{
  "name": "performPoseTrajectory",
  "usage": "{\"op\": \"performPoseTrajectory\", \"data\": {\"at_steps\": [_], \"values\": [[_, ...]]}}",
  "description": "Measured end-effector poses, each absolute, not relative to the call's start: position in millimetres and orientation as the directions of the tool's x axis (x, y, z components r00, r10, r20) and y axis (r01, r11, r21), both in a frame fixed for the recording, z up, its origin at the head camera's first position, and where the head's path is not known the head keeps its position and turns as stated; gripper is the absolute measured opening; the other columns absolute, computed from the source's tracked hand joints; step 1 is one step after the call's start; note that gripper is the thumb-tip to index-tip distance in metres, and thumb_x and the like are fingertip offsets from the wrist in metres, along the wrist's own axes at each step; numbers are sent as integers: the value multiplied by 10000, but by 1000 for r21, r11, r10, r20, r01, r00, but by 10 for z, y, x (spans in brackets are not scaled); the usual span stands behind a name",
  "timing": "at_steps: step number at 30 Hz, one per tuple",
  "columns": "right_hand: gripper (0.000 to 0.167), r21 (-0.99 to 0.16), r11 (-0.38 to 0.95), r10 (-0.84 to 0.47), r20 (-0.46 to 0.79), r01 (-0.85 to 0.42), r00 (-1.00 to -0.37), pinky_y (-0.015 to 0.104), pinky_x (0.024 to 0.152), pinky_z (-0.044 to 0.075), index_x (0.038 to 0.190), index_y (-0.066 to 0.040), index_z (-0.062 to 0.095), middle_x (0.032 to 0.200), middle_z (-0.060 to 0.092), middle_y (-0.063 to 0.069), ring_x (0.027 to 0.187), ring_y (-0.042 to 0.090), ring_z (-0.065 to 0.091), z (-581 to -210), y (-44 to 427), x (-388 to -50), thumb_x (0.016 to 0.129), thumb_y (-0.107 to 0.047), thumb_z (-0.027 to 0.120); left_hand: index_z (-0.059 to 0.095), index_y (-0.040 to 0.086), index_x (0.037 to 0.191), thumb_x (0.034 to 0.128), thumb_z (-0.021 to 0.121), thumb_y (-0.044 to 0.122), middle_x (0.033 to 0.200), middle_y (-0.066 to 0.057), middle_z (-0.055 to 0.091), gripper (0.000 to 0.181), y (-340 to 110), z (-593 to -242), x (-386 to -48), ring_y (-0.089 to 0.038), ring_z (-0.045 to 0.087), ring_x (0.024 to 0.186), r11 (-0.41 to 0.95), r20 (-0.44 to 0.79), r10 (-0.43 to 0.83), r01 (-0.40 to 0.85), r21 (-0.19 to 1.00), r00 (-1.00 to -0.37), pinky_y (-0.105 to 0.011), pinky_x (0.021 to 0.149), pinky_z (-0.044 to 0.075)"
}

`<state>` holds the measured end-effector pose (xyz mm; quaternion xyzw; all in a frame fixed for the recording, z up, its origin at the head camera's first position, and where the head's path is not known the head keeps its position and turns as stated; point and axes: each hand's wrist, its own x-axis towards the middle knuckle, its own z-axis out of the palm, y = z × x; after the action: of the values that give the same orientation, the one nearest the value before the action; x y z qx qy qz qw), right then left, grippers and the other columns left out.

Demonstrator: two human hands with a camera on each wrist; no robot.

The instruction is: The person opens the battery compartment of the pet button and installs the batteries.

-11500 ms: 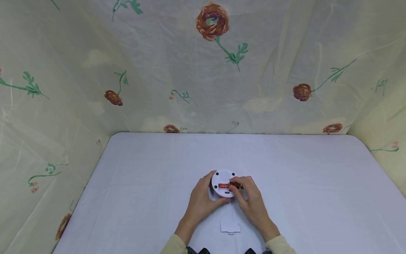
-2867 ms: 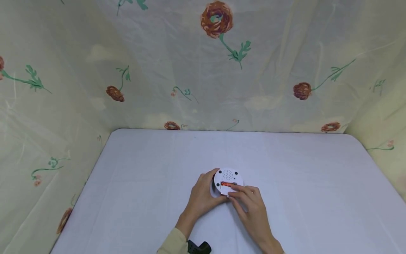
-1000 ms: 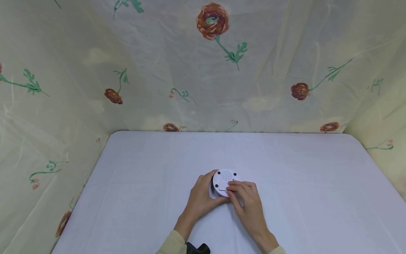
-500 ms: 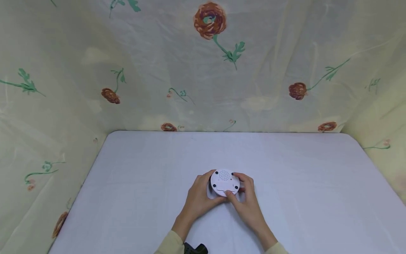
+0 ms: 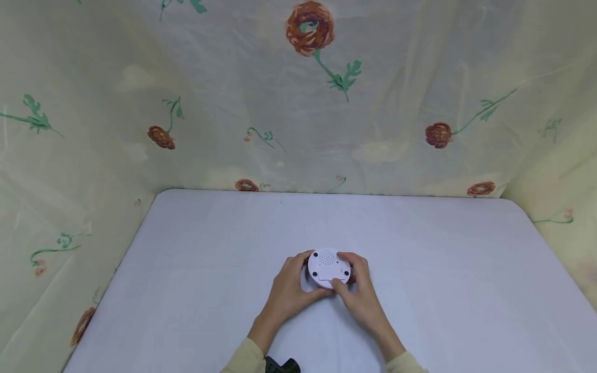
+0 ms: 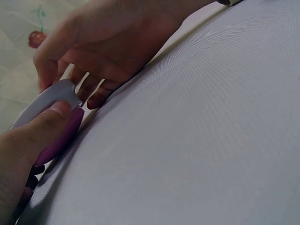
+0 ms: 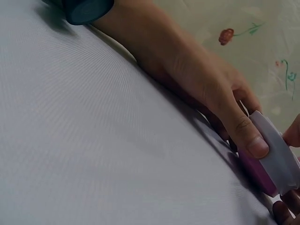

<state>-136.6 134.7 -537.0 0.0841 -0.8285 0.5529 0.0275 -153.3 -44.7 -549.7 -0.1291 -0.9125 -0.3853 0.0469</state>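
A round white device (image 5: 328,261) is held bottom side up near the middle of the table, with speaker holes and several dark feet on its face. Its battery cover (image 5: 331,274) lies over the battery compartment, hiding the batteries. My left hand (image 5: 288,290) grips the left side, thumb at the near edge. My right hand (image 5: 364,295) holds the right side, its thumb on the near edge of the cover and its index finger by the upper right foot. The left wrist view shows a purple part (image 6: 63,138) beneath the white body.
A white cloth-covered table (image 5: 210,269) extends around the hands. Flower-printed curtains (image 5: 224,93) stand behind it and at both sides. A dark wrist-worn piece (image 5: 282,365) is by the left sleeve.
Earlier my right hand handled a battery while the cover lay on the table. The cover then came over the compartment. My right fingers have since shifted from the cover to the device's right side.
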Motion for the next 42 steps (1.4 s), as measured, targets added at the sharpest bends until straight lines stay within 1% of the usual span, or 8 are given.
{"op": "performPoseTrajectory", "data": {"at_steps": [5, 11, 18, 23, 32, 35, 39, 42], "values": [[552, -901, 394, -102, 155, -183, -983, 134, 892, 359, 1339, -177, 445, 1397, 350, 35, 1209, 90, 365, -5380, 1340, -1366, 843, -66, 659, 430, 178, 1384, 649, 738, 640, 1326, 31, 541, 921, -454, -5467, -1529, -137, 506, 1174, 665, 177, 201, 267, 698, -963, -391, 961, 475], [532, -893, 407, -91, 168, -191, -982, 139, 928, 339, 1327, -171, 464, 1404, 348, 48, 1284, 131, 334, -5377, 1348, -1362, 841, -84, 661, 420, 182, 1390, 651, 747, 623, 1324, 35, 541, 921, -436, -5462, -1535, -131, 506, 1165, 658, 187, 205, 277, 701, -961, -391, 955, 478], [531, -904, 388, -101, 149, -177, -984, 155, 940, 341, 1337, -168, 459, 1431, 320, 63, 1301, 157, 325, -5363, 1332, -1333, 851, -95, 659, 340, 263, 1454, 648, 791, 554, 1246, 45, 592, 968, -449, -5498, -1541, -126, 518, 1084, 675, 256, 230, 344, 653, -939, -349, 857, 506], [527, -901, 396, -108, 145, -176, -984, 170, 953, 338, 1340, -181, 458, 1435, 315, 57, 1313, 169, 318, -5365, 1340, -1342, 859, -106, 657, 375, 298, 1437, 656, 785, 552, 1281, 43, 578, 918, -448, -5499, -1546, -122, 502, 1103, 682, 260, 242, 355, 639, -935, -357, 873, 506], [514, -897, 401, -112, 154, -186, -982, 166, 948, 343, 1333, -201, 468, 1430, 324, 49, 1315, 178, 322, -5382, 1355, -1358, 863, -116, 658, 379, 288, 1437, 660, 790, 539, 1309, 45, 566, 914, -440, -5480, -1546, -122, 503, 1119, 683, 251, 238, 345, 643, -938, -361, 902, 501], [501, -900, 395, -118, 150, -185, -982, 149, 967, 317, 1330, -215, 474, 1429, 322, 44, 1321, 181, 311, -5376, 1356, -1357, 870, -125, 652, 381, 289, 1436, 657, 795, 531, 1313, 44, 565, 915, -441, -5474, -1543, -126, 504, 1130, 681, 251, 236, 344, 647, -939, -367, 909, 498], [494, -905, 389, -129, 134, -174, -983, 87, 1013, 220, 1328, -231, 475, 1431, 305, 47, 1346, 206, 283, -5360, 1358, -1356, 875, -132, 645, 382, 294, 1435, 654, 797, 528, 1327, 48, 558, 914, -443, -5471, -1543, -130, 503, 1142, 676, 248, 236, 342, 653, -939, -375, 915, 497], [504, -905, 392, -135, 119, -163, -984, 163, 1066, 205, 1331, -239, 470, 1433, 291, 49, 1356, 215, 268, -5350, 1358, -1360, 872, -124, 645, 377, 299, 1437, 658, 790, 537, 1327, 52, 556, 914, -442, -5471, -1546, -126, 501, 1141, 677, 245, 239, 342, 652, -940, -375, 913, 498]]}}
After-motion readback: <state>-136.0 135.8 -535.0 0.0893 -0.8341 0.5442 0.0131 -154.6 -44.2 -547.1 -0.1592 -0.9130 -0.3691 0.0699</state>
